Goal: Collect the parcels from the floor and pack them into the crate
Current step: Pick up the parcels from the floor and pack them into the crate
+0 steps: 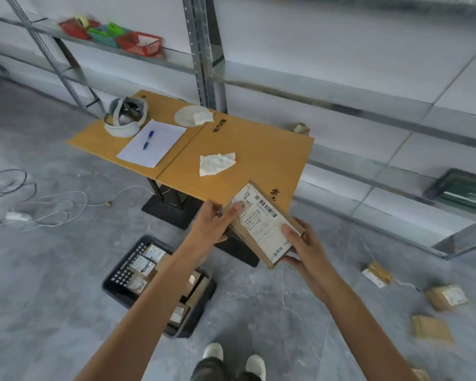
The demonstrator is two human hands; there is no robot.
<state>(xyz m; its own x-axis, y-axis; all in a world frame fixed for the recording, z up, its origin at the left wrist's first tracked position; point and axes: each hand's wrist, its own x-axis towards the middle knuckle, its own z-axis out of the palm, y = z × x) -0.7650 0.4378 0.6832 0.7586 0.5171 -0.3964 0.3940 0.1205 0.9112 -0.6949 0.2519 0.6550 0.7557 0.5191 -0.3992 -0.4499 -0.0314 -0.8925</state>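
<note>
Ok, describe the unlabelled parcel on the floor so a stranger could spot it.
Start at the wooden table, then look to the grey floor on its right, where loose parcels lie. The plain parcel is the flat one showing only brown card; the two labelled parcels beyond it show white labels.

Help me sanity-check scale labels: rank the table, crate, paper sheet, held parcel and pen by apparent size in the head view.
1. table
2. crate
3. paper sheet and held parcel: alike; the parcel is nearer the camera, so unranked
4. pen
</note>
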